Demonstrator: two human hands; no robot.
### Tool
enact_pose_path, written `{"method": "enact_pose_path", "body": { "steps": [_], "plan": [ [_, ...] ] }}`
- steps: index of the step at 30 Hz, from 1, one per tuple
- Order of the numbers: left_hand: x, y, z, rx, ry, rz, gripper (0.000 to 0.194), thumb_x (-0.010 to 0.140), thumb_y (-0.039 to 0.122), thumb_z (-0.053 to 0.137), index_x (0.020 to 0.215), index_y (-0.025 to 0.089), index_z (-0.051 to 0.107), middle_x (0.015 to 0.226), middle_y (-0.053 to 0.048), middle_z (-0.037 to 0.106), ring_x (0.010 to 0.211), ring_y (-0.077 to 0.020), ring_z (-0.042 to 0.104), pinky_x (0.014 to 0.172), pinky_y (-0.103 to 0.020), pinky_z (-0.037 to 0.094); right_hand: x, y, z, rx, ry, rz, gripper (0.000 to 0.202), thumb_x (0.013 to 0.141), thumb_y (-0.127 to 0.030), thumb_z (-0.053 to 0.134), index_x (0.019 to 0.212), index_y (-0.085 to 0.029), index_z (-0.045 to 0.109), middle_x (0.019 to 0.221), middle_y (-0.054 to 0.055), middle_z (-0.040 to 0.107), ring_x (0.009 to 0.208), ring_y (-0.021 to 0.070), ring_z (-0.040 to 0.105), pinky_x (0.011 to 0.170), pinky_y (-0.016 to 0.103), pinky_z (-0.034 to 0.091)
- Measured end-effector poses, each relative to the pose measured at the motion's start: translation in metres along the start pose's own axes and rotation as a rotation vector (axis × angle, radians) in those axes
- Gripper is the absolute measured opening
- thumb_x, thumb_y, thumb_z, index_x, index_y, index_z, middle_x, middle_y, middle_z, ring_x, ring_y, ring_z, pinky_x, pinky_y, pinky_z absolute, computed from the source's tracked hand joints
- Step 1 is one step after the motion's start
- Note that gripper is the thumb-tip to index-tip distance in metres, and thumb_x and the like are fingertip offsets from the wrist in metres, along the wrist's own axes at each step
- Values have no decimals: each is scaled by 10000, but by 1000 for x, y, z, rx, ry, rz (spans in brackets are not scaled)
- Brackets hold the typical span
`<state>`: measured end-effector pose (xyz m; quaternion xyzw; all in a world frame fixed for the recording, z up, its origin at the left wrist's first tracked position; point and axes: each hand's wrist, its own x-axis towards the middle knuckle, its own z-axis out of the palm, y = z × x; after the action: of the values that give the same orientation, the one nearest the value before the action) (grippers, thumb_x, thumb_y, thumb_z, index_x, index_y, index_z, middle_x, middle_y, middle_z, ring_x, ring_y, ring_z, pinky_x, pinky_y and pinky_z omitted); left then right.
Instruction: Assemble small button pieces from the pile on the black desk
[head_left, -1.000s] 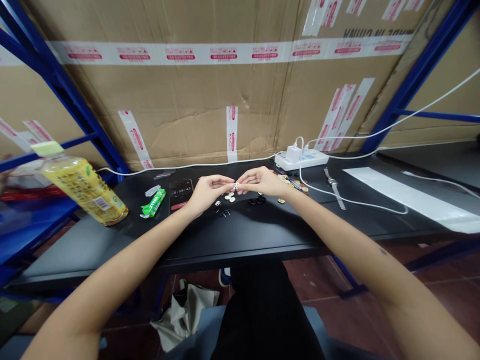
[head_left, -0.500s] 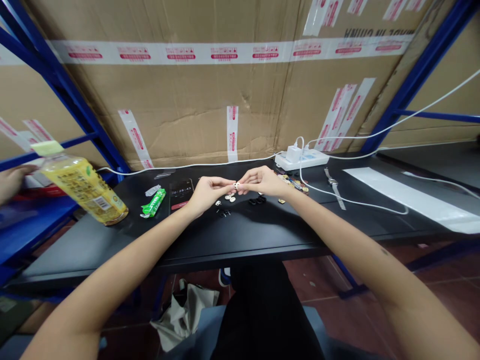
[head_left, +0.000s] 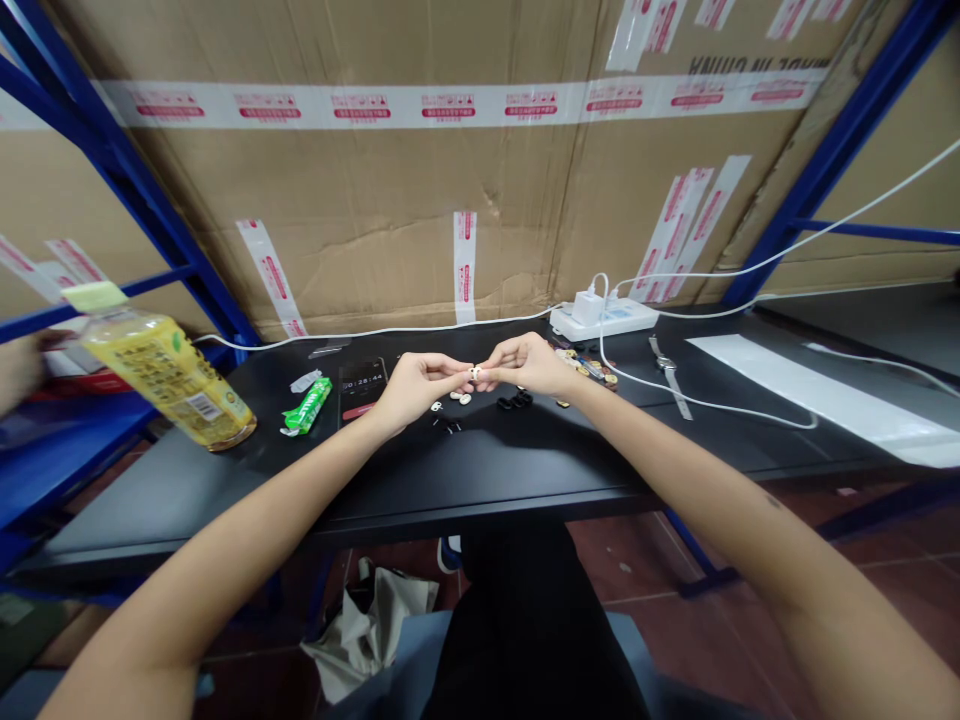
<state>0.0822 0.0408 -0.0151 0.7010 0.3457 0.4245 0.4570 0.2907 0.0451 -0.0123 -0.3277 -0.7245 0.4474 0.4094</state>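
Note:
Over the black table (head_left: 480,470), my left hand (head_left: 418,388) and my right hand (head_left: 531,364) meet fingertip to fingertip. Both pinch one small white piece with dark spots (head_left: 475,374), too small to name more exactly. Just below it on the table lie a few cream-coloured pieces (head_left: 464,399), partly hidden by my fingers. Small black bits with pale pins (head_left: 447,426) are scattered nearer to me. Under my right hand sits a cluster of black ring-like parts (head_left: 514,400).
Left of my hands are a phone (head_left: 361,385) running a timer, a green candy pack (head_left: 307,406) and a yellow drink bottle (head_left: 172,375). To the right are a power strip (head_left: 615,318) with white cables, mixed small parts (head_left: 592,366) and a watch (head_left: 667,370). Another person's hand (head_left: 19,375) shows far left.
The small piece has turned slightly between my fingertips, and my right fingers have shifted a little. At the far left, the other person's hand has moved and is blurred.

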Motion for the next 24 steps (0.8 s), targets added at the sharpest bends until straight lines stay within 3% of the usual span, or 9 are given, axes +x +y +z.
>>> {"method": "enact_pose_path", "body": {
  "steps": [24],
  "plan": [
    [4, -4, -4, 38, -77, 20, 378, 719, 380, 775, 976, 104, 745, 832, -96, 755, 770, -196, 709, 801, -329, 569, 2, 5, 0, 57, -8, 5, 390, 551, -386, 861, 759, -98, 701, 736, 95, 739, 694, 171, 712, 724, 302, 592]
  ]
}}
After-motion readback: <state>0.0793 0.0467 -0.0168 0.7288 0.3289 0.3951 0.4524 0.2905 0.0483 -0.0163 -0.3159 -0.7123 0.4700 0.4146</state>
